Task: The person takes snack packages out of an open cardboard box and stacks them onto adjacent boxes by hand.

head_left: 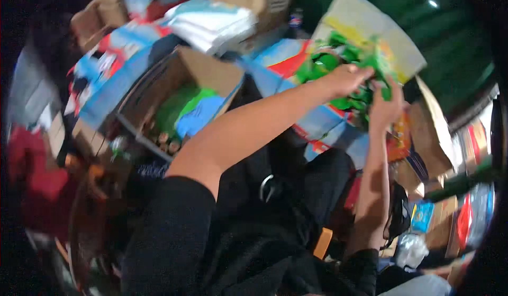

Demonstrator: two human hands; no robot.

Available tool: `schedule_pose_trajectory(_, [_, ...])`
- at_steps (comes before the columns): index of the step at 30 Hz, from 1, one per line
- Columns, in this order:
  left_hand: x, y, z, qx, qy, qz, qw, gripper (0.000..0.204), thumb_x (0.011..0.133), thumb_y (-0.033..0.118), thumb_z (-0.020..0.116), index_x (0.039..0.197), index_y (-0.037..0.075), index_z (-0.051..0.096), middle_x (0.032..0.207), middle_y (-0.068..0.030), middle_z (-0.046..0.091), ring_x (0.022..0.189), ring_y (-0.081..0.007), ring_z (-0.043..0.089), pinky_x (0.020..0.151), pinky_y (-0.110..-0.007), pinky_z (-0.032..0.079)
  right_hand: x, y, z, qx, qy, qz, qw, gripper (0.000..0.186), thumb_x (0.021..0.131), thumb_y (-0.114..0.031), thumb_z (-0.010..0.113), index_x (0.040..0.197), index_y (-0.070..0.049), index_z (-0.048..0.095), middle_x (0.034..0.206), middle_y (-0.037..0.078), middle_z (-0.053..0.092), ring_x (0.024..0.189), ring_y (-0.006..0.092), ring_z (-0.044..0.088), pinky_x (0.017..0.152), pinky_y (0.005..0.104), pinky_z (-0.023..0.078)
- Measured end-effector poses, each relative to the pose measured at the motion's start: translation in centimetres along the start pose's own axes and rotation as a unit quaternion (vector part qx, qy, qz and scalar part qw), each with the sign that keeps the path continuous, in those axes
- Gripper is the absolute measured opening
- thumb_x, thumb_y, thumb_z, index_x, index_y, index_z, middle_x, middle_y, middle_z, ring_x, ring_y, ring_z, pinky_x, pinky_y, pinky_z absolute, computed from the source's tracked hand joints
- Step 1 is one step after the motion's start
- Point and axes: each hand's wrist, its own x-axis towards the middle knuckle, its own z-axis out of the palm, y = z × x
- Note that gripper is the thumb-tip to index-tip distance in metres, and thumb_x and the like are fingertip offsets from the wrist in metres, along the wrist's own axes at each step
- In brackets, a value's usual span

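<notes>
Two-handed, held a crumpled green packet (376, 61) out ahead, above an open box (320, 124) patterned in blue, red and white and filled with more shiny green packets (324, 63). Just behind, saw a raised pale flap (346, 10). With the left hand (346, 79), pinched the packet, thumb and fingers together on it. With the right hand (388, 105), met it from below, fingers curled around the lower part; could not tell through the blur whether clamped. Looked light, soft and thin-skinned, likely to crease and slide under a loose hold; seemed best taken by a gathered edge, without a hard squeeze. To the left, showed a brown cardboard box (209, 73) with green and blue bundles (203, 110) inside; farther back, a white stack (211, 26).
</notes>
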Motion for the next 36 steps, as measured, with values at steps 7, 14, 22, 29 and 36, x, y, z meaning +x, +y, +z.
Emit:
schedule_pose_trajectory(7, [-19.6,-2.0,-12.4,0.123,0.021,0.047,0.991,0.044,0.107,0.043,0.055,0.122,0.003,0.068,0.111,-0.0059,0.071,0.104,-0.0132,0.064,0.097,-0.032,0.051,-11.1,-11.2,-3.1,0.097,-0.005,-0.110,0.989,0.057,0.069,0.005,0.075,0.123,-0.012,0.074,0.130,0.012,0.070,0.132,0.0334,0.056,0.121,0.0600,0.026])
schedule_pose_trajectory(14, [-32.5,-3.0,-22.5,0.062,0.163,-0.142,0.974,0.048,0.109,0.038,0.052,0.142,0.004,0.059,0.132,-0.0065,0.066,0.119,-0.0134,0.060,0.107,-0.032,0.045,-13.9,-24.5,4.2,0.314,-0.347,-0.126,0.875,0.052,0.071,-0.001,0.074,0.120,-0.015,0.073,0.124,0.015,0.069,0.114,0.0343,0.067,0.099,0.0390,0.053])
schedule_pose_trajectory(22, [-34.5,-10.7,-29.6,0.251,0.242,-0.374,0.859,0.084,0.095,0.073,0.051,0.121,-0.006,0.065,0.110,-0.0133,0.070,0.088,-0.0199,0.060,0.074,-0.036,0.050,-19.9,-29.5,19.2,0.347,-0.504,-0.244,0.752,0.036,0.076,-0.016,0.075,0.111,-0.016,0.070,0.108,0.013,0.066,0.103,0.0355,0.065,0.089,0.0458,0.053])
schedule_pose_trajectory(29, [-34.6,-19.8,-32.9,0.422,-0.016,-0.435,0.796,0.035,0.097,0.018,0.050,0.119,-0.004,0.067,0.089,-0.0290,0.070,0.085,-0.0340,0.074,0.071,-0.049,0.055,-26.1,-31.2,26.1,0.245,-0.635,-0.309,0.664,0.034,0.075,-0.018,0.078,0.107,-0.019,0.069,0.132,0.008,0.065,0.113,0.0327,0.065,0.088,0.0458,0.055])
schedule_pose_trajectory(36, [-35.0,-25.3,-32.7,0.279,0.055,-0.499,0.819,0.048,0.089,0.016,0.064,0.137,0.017,0.064,0.100,-0.0215,0.074,0.093,-0.0320,0.074,0.077,-0.043,0.057,-31.8,-32.2,30.3,0.172,-0.728,-0.257,0.611,0.025,0.080,-0.015,0.069,0.105,-0.013,0.075,0.131,0.013,0.067,0.100,0.0339,0.072,0.075,0.0495,0.059])
